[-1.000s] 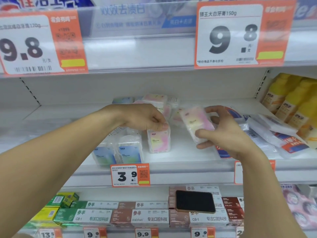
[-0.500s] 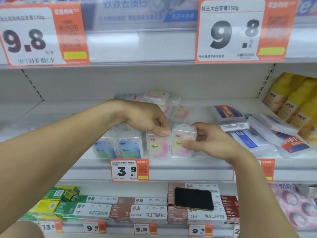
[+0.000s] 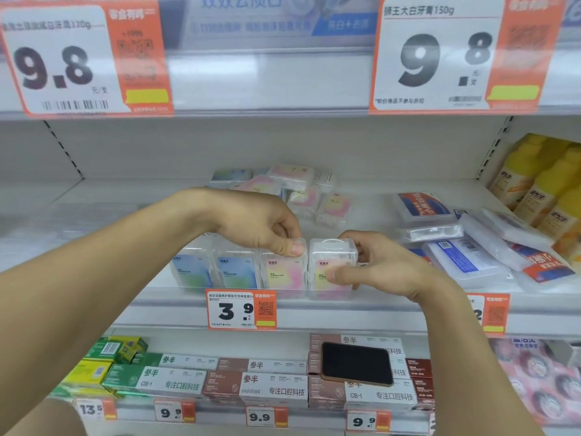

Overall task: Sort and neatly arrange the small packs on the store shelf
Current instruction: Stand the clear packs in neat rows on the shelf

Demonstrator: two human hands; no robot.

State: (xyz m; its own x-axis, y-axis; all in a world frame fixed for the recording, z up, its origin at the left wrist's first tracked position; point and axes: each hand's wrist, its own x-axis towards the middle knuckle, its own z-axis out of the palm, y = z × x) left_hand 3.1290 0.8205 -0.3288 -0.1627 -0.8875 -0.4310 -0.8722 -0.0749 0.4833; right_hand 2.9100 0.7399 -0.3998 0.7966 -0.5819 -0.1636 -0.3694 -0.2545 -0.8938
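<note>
Placing step: right hand [image 3: 382, 272] was pinched shut on a pink pack [image 3: 333, 268] at shelf [image 3: 314, 305] front, beside the pink pack [image 3: 284, 272] the left hand [image 3: 261, 226] gripped w/ fingers closed; next prob. squaring it flush, then releasing.

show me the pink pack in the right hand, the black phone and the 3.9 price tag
pink pack [image 3: 332, 262]: head view, clear front face above the thumb
black phone [image 3: 356, 363]: head view, middle of its dark screen
3.9 price tag [image 3: 234, 310]: head view, white part by the digits
</note>
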